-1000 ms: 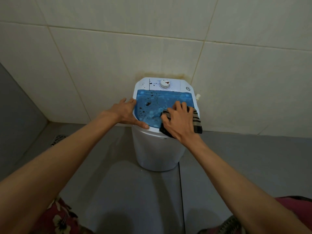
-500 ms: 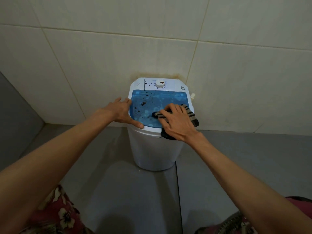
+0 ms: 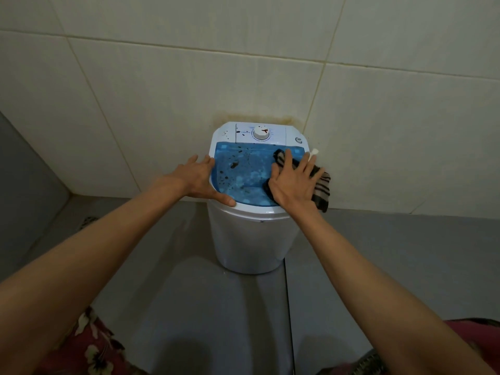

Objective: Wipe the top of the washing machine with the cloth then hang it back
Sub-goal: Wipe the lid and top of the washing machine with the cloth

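The washing machine [image 3: 250, 234] is a small white round unit standing on the grey floor [image 3: 167, 293] against the tiled wall [image 3: 162, 90]. Its top consists of a translucent blue lid [image 3: 243, 174] at the front and a white control panel [image 3: 276, 135] at the rear, with a round dial [image 3: 261, 132] near the panel centre. Dark spots and smears are scattered over the left and middle of the lid and on the panel.

The cloth [image 3: 319, 185], striped in black and beige, lies on the right side of the lid. Its right portion hangs past the right rim of the machine.

The right hand [image 3: 293, 182] lies flat on the cloth, palm down, fingers spread and extended toward the wall; it presses the cloth against the lid and is not closed around it.

The left hand [image 3: 200, 177] is open and holds nothing. It rests against the left rim of the machine, fingers along the side edge, thumb lying on the front-left rim beside the lid.

A floor drain [image 3: 88, 220] is set in the floor at the left, well apart from the machine. Floral-patterned fabric [image 3: 89, 347] shows at the lower left edge.
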Tool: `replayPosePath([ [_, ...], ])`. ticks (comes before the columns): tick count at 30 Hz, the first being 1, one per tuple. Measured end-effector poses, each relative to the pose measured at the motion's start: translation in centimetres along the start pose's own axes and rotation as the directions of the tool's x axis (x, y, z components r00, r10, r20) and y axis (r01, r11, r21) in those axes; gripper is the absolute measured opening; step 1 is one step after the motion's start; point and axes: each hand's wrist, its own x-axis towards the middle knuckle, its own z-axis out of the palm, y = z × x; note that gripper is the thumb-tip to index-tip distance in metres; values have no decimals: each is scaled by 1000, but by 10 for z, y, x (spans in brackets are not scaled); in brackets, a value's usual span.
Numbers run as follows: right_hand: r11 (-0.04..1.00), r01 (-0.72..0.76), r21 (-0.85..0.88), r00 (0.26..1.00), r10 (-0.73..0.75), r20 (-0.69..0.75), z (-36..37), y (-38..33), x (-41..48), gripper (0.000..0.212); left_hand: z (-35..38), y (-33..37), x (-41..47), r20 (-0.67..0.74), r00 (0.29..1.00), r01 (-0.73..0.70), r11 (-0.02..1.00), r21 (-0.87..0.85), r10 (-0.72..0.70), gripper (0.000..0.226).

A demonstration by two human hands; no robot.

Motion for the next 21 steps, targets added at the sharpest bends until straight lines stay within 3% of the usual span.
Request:
replayPosePath([
  [3,985,163,-58,986,-160,50,9,-35,2,64,1,1,-1,2,1000,9,1000,11,-9,148],
  [6,939,342,-41,938,-338,78,15,-61,-16,61,-5,6,-8,30,1000,8,1000,-30,-7,139],
  [10,874,485,8,870,-484,94,12,-40,-31,54,-14,6,-10,72,997,11,1000,20,-13,130],
  [12,879,477,5,875,-475,92,10,-24,-33,53,-15,6,-9,75,997,22,999,36,-25,131],
  [16,963,270,3,957,-269,110,3,-29,-27,57,-14,10,-14,82,995,50,997,57,-54,132],
  [19,959,266,100,923,-283,261,-9,-45,-19,57,-25,9,-12,138,985,90,992,88,-102,135],
  [21,947,282,157,904,-317,286,-23,-44,-12,55,-41,11,-11,149,979,122,985,121,-140,135],
])
